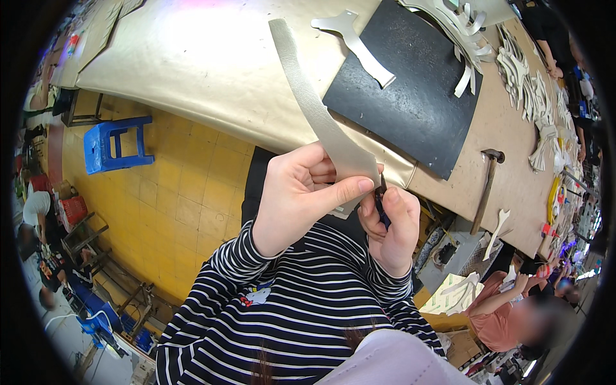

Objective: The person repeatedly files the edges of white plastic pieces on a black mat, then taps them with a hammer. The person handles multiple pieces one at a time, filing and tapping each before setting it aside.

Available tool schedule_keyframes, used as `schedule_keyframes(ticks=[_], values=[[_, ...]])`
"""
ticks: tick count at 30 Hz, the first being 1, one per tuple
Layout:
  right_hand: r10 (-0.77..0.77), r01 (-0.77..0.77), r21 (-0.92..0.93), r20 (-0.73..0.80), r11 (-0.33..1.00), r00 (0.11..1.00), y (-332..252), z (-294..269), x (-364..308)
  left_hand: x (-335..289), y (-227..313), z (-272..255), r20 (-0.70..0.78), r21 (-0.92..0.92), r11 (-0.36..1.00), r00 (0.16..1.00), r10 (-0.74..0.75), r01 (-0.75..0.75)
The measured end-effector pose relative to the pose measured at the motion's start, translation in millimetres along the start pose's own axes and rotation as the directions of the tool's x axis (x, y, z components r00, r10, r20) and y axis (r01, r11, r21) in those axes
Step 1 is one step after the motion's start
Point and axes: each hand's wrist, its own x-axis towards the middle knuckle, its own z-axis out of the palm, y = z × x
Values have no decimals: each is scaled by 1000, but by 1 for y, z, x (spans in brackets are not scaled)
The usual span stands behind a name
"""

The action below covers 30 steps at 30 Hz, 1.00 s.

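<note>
My left hand [301, 189] is closed on a long, curved, pale beige-grey piece of leather-like material [314, 106], thumb on top and fingers beneath. The strip's narrow end reaches up over the gold-coloured table covering, and its wide end lies between my hands. My right hand [394, 224] grips a small dark pointed tool [382, 199], which looks like thread snips. Its tip is at the right edge of the piece's wide end. My fingers hide most of the tool. Another cut piece [356, 45] of the same material lies partly on a black mat [410, 83].
A hammer [491, 186] rests near the table's right edge, with a small pale piece [497, 231] beside it. Piles of cut pieces [526, 83] lie at the far right. A blue stool [119, 144] stands on the yellow floor. A person in pink [497, 311] sits at lower right.
</note>
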Motion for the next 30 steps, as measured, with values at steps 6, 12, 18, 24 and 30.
schedule_keyframes(ticks=[6, 12, 18, 24, 30], values=[[-57, 50, -111, -63, 993, 996, -1, 5, -3, -1, 0, -1, -6, -21, 999, 1000, -27, 27], [-28, 24, -80, -47, 997, 998, -2, 3, -2, -3, 1, -1, -14, -17, 999, 999, -37, 37], [3, -3, -18, -9, 1000, 1000, 0, 0, 0, -3, 0, 0, -16, -5, 1000, 1000, -15, 15], [17, -17, 27, -6, 999, 1000, 1, -1, 1, -3, 0, 1, -27, -16, 1000, 999, -20, 20], [18, -17, 19, -11, 1000, 1000, 0, 1, 1, -3, 0, 0, -36, -7, 1000, 999, -27, 27]])
